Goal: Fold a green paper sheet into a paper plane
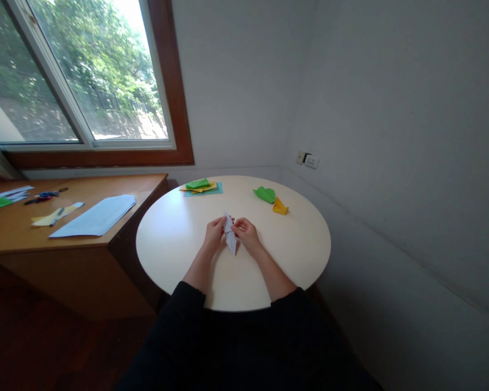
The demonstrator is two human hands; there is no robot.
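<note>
Both hands on the white folded paper (230, 234) — my left hand (214, 232) pinches its left edge, my right hand (248, 234) pinches the right edge, fingers of each closed on it. The paper is a narrow, pointed shape, one tip up and away from me, the other tip down toward me, held just over the round white table (175, 239), roughly at the table's middle; can't tell if the lower tip touches the top. Forearms come in over the table's near edge, black sleeves pushed up. Toward the table's far edge, left of the paper: a small stack of coloured sheets (201, 187) — green on yellow on blue-green, lying flat. Also toward the far edge, right of the paper: a green folded piece (264, 194) and a yellow folded piece (280, 206) just beside each other, well apart from my hands. Left of the table, butted against it, a wooden desk (32, 233) with a large pale blue sheet (95, 216), a yellowish strip (55, 215) and more small paper bits and scissors further left, too small to read. Window above the desk; wall socket (308, 159) on the wall beyond the table's right side.
</note>
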